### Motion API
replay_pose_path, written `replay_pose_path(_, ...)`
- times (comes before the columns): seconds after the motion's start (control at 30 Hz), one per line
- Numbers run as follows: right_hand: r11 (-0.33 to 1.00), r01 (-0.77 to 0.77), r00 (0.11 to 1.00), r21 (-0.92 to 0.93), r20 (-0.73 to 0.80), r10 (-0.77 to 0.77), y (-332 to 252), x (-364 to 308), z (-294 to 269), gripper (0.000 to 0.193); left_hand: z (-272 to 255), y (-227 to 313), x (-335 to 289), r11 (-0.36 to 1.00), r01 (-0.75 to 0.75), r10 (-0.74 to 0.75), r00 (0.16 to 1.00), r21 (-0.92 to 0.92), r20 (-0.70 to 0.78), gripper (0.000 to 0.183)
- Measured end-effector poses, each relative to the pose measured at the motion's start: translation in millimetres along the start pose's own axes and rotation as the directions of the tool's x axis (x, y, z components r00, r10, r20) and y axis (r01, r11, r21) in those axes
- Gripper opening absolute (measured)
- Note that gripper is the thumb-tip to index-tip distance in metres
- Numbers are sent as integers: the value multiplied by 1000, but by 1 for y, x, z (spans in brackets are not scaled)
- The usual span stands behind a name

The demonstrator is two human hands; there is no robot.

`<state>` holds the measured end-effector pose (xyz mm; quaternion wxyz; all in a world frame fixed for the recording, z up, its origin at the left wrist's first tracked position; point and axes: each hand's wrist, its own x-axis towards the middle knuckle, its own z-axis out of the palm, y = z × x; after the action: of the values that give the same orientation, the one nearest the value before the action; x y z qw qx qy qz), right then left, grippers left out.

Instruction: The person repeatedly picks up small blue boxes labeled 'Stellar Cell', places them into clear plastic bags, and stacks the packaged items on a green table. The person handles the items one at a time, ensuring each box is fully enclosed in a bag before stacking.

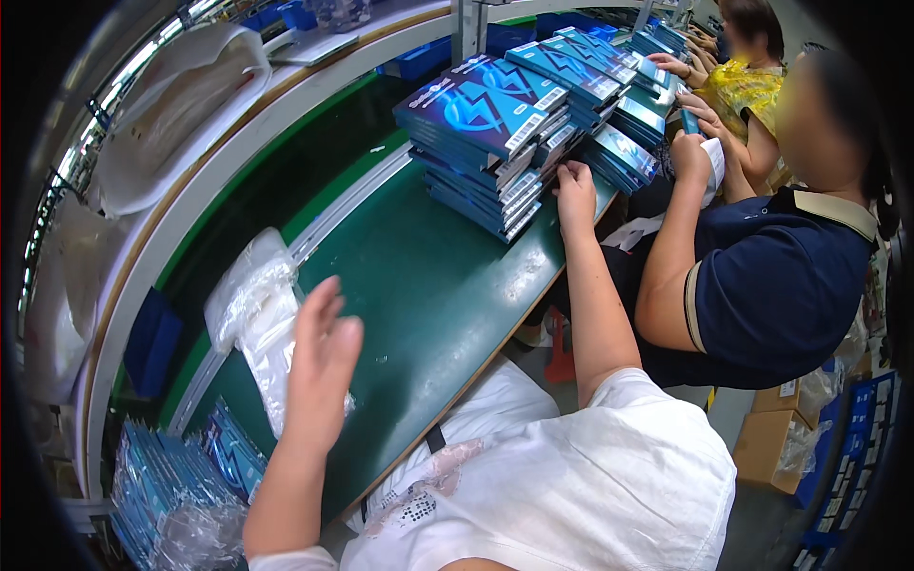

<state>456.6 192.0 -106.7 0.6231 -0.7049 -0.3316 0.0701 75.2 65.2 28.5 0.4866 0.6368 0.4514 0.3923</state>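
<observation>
My left hand (pixel 326 366) is raised over the green tabletop (pixel 428 295), fingers stretched out and thumb apart, with nothing in it. Just behind it lies a pile of clear plastic bags (pixel 262 305). My right hand (pixel 575 195) is at the near right side of a tall stack of flat blue boxes (pixel 490 105), which carry a lightning-bolt design. Its fingers are curled against the boxes' edges; whatever they pinch is hidden. More blue boxes (pixel 624 157) lie just beyond that hand.
Wrapped blue boxes (pixel 171 485) stand in rows at the lower left. On my right a co-worker in a dark blue shirt (pixel 771 285) handles a box; another person in yellow (pixel 757 90) sits beyond. Cardboard cartons (pixel 771 447) are on the floor. A long shelf edge (pixel 286 86) runs behind the table.
</observation>
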Motion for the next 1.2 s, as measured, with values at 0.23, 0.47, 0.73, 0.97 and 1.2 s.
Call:
replay_pose_path(0.23,993,88,994,-77,68,-83,-25,-7,-12,32,93,-14,107,799,421,-387,907,-430,169,105)
replay_pose_path(0.47,986,-39,929,162,369,-24,-5,-2,-20,35,108,-15,142,754,416,-335,909,-508,247,120)
replay_pose_path(0.73,762,-503,802,407,549,236,-61,1,-16,72,117,5,141,753,366,-200,919,-547,339,116)
replay_pose_path(0.97,731,-449,815,514,571,99,-51,1,-14,54,131,-28,152,672,307,-176,950,-674,258,116)
replay_pose_path(1.2,711,-535,696,456,715,65,-76,-41,-4,57,110,-31,110,690,244,-243,965,-682,100,98)
